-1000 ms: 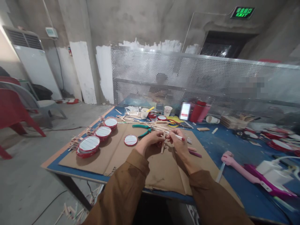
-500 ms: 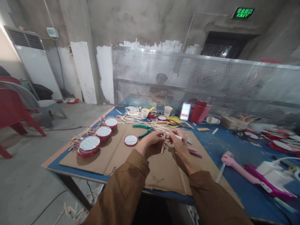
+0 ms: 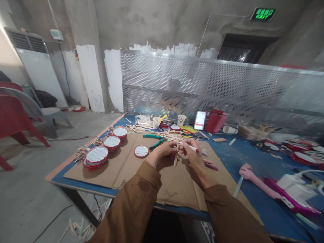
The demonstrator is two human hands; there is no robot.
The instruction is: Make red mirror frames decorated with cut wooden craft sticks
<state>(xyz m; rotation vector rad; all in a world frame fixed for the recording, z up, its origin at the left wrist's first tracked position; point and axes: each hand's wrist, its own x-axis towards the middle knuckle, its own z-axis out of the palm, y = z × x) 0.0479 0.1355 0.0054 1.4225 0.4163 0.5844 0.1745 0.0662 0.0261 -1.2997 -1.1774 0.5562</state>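
Observation:
Over the cardboard sheet [image 3: 174,195], my left hand [image 3: 165,151] pinches a flat wooden craft stick [image 3: 175,160] that points down toward me. My right hand [image 3: 192,153] is closed round a white marker pen [image 3: 193,148] with a red end. The pen's other end meets the stick between my fingertips; the exact contact is hidden. Left of my hands lies a round white disc with a red rim [image 3: 141,151]. Teal-handled pliers [image 3: 156,141] rest just beyond my left hand. Purple and pink pens [image 3: 210,165] lie beside my right wrist.
Several red-rimmed drum-like pieces with sticks [image 3: 96,156] line the left side. Loose craft sticks [image 3: 174,135], a paper cup [image 3: 181,119] and a red bottle [image 3: 214,120] stand or lie at the back. A pink glue gun [image 3: 260,184] and a power strip [image 3: 291,202] lie right.
Almost nothing differs. My right hand and the marker have shifted very slightly at the stick; my left hand holds its place.

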